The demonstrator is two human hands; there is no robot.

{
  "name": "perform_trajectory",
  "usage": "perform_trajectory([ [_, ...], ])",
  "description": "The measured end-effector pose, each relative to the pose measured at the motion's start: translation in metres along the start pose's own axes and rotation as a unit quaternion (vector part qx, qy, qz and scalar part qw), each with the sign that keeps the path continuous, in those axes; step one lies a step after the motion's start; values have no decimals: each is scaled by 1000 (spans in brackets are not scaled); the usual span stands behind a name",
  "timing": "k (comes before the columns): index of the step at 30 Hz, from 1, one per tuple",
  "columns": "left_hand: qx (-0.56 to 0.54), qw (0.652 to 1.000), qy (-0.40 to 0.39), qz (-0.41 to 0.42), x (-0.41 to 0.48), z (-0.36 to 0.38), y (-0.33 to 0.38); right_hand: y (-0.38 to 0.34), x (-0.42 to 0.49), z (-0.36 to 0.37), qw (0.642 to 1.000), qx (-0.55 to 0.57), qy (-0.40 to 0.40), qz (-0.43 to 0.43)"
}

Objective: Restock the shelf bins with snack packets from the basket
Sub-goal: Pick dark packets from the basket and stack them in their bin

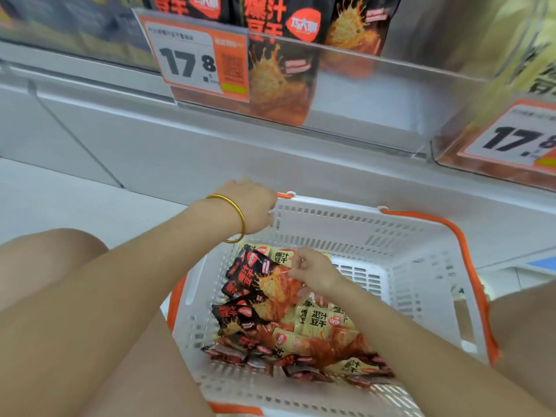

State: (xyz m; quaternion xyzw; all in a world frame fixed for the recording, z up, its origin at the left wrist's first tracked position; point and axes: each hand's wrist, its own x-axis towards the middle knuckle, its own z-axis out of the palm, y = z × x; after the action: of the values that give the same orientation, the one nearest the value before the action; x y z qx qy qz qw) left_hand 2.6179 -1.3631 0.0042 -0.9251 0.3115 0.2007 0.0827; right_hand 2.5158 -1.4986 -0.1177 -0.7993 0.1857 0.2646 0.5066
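Note:
A white plastic basket [400,254] with orange handles sits on the floor between my knees. Several black and yellow snack packets [313,320] lie heaped in its left half. My left hand [249,206], with a gold bangle on the wrist, grips the basket's far left corner at the rim. My right hand [313,272] is down inside the basket, fingers curled and pinching the edge of a black packet [255,275] on top of the heap. Above, a clear shelf bin [376,94] holds upright black packets [282,82] of the same snack.
A white shelf front [180,152] runs across behind the basket. Orange price tags reading 17.8 hang on the bin at the left [198,58] and on a second bin at the far right [517,139]. My bare knees flank the basket.

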Motion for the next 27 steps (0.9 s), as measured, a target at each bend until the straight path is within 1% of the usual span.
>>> perform_trajectory([
  [2,-28,999,-16,3,2,-2,1,-11,-15,-26,998,60,15,-4],
  [6,-125,991,-52,13,5,-9,14,-31,-42,-60,985,169,34,-18],
  [8,-163,986,-43,6,6,-15,19,-41,-53,-69,975,216,35,-25],
  [10,-187,982,-11,1,4,-26,23,-49,-63,-76,968,247,22,-34],
  [13,-239,969,63,23,-2,-46,26,-65,-77,-85,971,232,-13,-54],
  [15,-293,947,122,53,-9,-58,28,-81,-88,-92,978,191,-28,-84],
  [17,-348,912,199,92,-17,-69,28,-101,-101,-102,978,171,-33,-118],
  [18,-368,887,255,115,-22,-75,27,-113,-108,-109,975,171,-27,-137],
  [19,-369,859,329,135,-27,-81,25,-124,-115,-117,972,176,-14,-158],
  [21,-300,805,488,155,-34,-94,16,-151,-129,-134,962,183,23,-202],
  [22,-248,785,547,150,-37,-100,12,-164,-135,-142,956,182,46,-224],
  [23,-201,774,584,140,-37,-104,7,-177,-139,-149,951,174,74,-243],
  [24,-161,770,604,131,-36,-106,2,-190,-142,-156,947,164,105,-255],
  [25,-130,773,609,123,-34,-109,-2,-202,-142,-163,943,158,135,-262],
  [27,-77,795,593,101,-28,-112,-5,-225,-136,-177,929,164,187,-273],
])
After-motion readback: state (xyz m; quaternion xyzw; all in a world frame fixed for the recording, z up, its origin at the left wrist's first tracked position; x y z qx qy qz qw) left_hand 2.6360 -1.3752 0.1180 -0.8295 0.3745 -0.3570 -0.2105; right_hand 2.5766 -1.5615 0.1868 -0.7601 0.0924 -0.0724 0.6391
